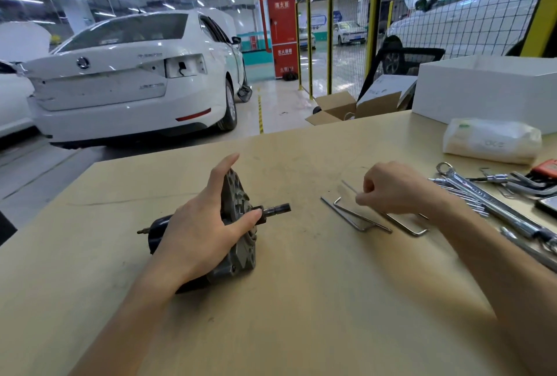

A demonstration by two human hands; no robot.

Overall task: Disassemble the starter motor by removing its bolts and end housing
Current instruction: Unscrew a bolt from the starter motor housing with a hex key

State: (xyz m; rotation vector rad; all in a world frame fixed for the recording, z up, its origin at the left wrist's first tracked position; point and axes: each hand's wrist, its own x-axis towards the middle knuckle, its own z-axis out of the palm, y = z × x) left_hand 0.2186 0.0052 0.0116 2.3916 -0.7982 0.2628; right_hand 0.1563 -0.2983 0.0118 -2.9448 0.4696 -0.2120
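The starter motor [238, 210] lies on its side on the wooden table [301, 300]. Its grey end housing faces right, and a dark shaft [278, 208] sticks out toward the right. My left hand [202, 225] grips the motor from above, fingers over the housing rim and thumb near the shaft. My right hand [391, 189] hovers over two L-shaped hex keys [361, 219] and pinches a thin hex key [351, 186] between its fingertips. The black motor body is mostly hidden under my left hand.
Wrenches, sockets and more hex keys [494, 195] lie at the right edge. A plastic bag [491, 140] and a white box [488, 89] stand at the back right. Cardboard boxes [337, 109] sit beyond the table, and a white car [126, 74] is parked behind.
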